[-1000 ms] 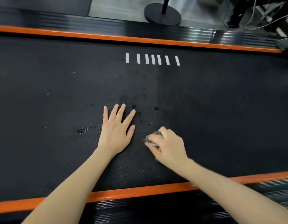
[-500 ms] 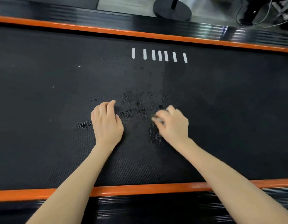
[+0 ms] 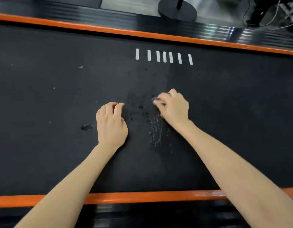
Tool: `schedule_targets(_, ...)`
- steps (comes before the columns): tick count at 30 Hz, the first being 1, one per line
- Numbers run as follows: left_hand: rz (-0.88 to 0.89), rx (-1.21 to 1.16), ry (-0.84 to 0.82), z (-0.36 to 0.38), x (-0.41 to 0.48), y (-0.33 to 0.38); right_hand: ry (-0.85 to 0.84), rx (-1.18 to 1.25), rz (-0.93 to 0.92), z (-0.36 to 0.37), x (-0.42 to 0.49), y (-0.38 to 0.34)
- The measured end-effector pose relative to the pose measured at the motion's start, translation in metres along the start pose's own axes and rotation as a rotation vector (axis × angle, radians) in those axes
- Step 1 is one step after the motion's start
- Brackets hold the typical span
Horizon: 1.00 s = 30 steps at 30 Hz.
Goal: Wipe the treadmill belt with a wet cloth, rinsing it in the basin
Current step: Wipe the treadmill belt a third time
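Right hand (image 3: 172, 107) is bunched round a small cloth (image 3: 158, 102) and presses it onto the treadmill belt (image 3: 224, 112), a little way nearer the person than the row of white marks (image 3: 164, 57) and about level with the right end of that row. Only a pale, smeared scrap of the cloth pokes out past the knuckles. The rest is buried in the fist, and that whole hand is blurred, so I can't make out the cloth's colour or shape. From under the hand a faint glistening streak (image 3: 159, 132) runs away from the white marks toward the person.

Left hand (image 3: 111, 124) sits on the belt to the left of the white marks and further from them than the right. Its fingers are curled under and the fingertips are tucked out of sight. I see nothing held in it. A few dark blotches (image 3: 140, 106) dot the belt between the two hands, and another (image 3: 86, 127) lies left of the left hand.

Beyond the white marks an orange strip (image 3: 109, 30) edges the belt. Past that strip a round black base (image 3: 177, 9) is cut off by the top of the view. Both forearms run out of the bottom edge.
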<state>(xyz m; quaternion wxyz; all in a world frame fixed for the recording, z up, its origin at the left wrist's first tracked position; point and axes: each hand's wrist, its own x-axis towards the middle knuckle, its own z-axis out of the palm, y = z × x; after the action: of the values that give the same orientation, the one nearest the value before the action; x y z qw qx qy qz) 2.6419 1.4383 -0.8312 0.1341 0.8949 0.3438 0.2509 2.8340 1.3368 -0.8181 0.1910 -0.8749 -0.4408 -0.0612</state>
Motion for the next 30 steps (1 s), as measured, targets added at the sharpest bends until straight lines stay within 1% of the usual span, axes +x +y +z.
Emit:
schedule_targets(1,0.022,0.006,-0.002,-0.002,0.007,0.000,-0.008,-0.008,0.060,0.004,0.020,0.008)
schedule_targets(3,0.063,0.027,-0.011,-0.004,0.030,-0.002,-0.016,-0.032,0.123,0.011,0.044,0.022)
schedule_targets(5,0.118,0.067,-0.042,-0.001,0.060,-0.006,0.007,-0.042,0.145,0.011,0.052,0.022)
schedule_targets(7,0.165,0.124,-0.126,0.006,0.087,-0.007,0.009,-0.040,0.144,0.010,0.043,0.017)
schedule_targets(10,0.183,0.230,-0.283,0.021,0.118,-0.005,0.041,-0.020,0.024,0.003,0.006,0.006)
schedule_targets(13,0.222,0.299,-0.354,0.036,0.138,-0.005,0.022,0.010,-0.182,-0.002,-0.024,0.001)
schedule_targets(15,0.231,0.321,-0.381,0.045,0.141,-0.012,0.034,0.004,-0.280,0.003,-0.008,0.010)
schedule_targets(16,0.232,0.322,-0.384,0.049,0.138,-0.017,0.052,-0.014,-0.290,0.008,0.010,0.015)
schedule_targets(17,0.228,0.316,-0.374,0.053,0.135,-0.020,0.077,-0.035,-0.264,0.015,0.032,0.021)
schedule_targets(19,0.227,0.302,-0.344,0.057,0.131,-0.024,0.132,-0.062,-0.133,0.028,0.083,0.028)
schedule_targets(21,0.226,0.280,-0.331,0.058,0.131,-0.024,0.116,-0.098,0.007,0.038,0.126,0.028)
schedule_targets(23,0.225,0.268,-0.316,0.057,0.132,-0.024,0.097,-0.123,0.117,0.042,0.141,0.021)
schedule_targets(24,0.225,0.265,-0.316,0.056,0.133,-0.024,0.103,-0.121,0.142,0.042,0.136,0.015)
schedule_targets(25,0.224,0.262,-0.323,0.056,0.132,-0.023,0.121,-0.107,0.121,0.039,0.122,0.010)
schedule_targets(26,0.221,0.260,-0.331,0.055,0.131,-0.023,0.135,-0.080,0.051,0.035,0.103,0.004)
schedule_targets(28,0.220,0.255,-0.337,0.055,0.131,-0.022,0.090,-0.014,-0.106,0.025,0.058,-0.001)
schedule_targets(30,0.217,0.245,-0.336,0.055,0.131,-0.022,0.061,0.026,-0.209,0.022,0.041,0.005)
